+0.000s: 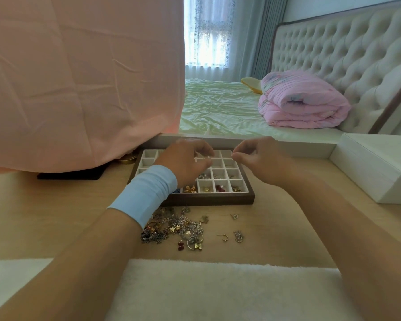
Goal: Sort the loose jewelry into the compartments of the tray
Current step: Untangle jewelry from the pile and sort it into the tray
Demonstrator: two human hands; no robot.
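Jewelry [171,228] lies in a loose, tangled heap on the tabletop [287,228], just in front of the tray [208,200] and partly under the left forearm. A few pieces sit apart to the heap's right: a hook [222,237], an earring [238,236] and a small charm [234,216]. The tray has a dark wooden rim and a white grid of compartments. The nearest row holds a gold butterfly [190,188], a gold piece [205,188], a red piece [220,187] and one more at the right end; the far compartments that show look bare. Both hands hover over the tray's far half. The left hand [185,163], with a pale blue wristband [148,193], has its fingers curled inward over the middle compartments. The right hand [257,158] has its thumb and forefinger pressed together above the far right column. Whether either grip is clenched on a piece cannot be told, since anything between the fingers is too small to see. A pink cloth [79,77] hangs at the left, a white box [380,170] stands at the right, and a bed [218,107] with a folded pink quilt [303,100] lies beyond.
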